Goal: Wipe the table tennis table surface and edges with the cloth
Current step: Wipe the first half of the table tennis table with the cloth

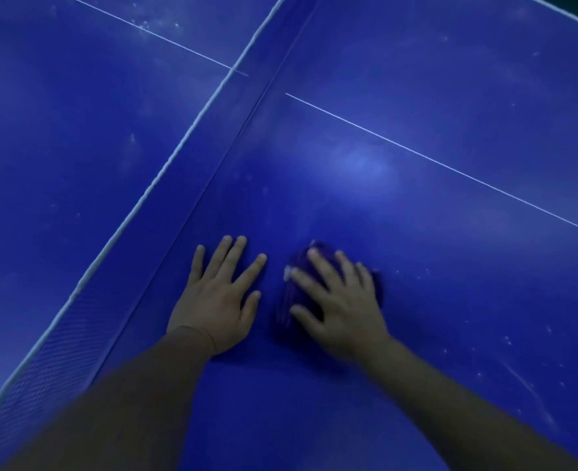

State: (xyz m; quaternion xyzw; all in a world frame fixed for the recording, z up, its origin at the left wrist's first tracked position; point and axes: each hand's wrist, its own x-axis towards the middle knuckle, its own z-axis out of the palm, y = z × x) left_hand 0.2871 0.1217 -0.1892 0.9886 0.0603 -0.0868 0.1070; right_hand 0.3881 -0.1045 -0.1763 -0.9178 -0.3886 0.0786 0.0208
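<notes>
The blue table tennis table [451,249] fills the view, with a thin white centre line across it. A dark purple cloth [289,294] lies on the near half, a little right of the net. My right hand [338,300] presses flat on the cloth with fingers spread; the hand looks blurred. My left hand [219,297] rests flat on the bare table just left of the cloth, fingers apart, holding nothing.
The net [165,185], with a white top band, runs diagonally from lower left to the top middle, close to my left hand. Pale dust specks and smears mark the surface at the right [519,368] and on the far half [144,22].
</notes>
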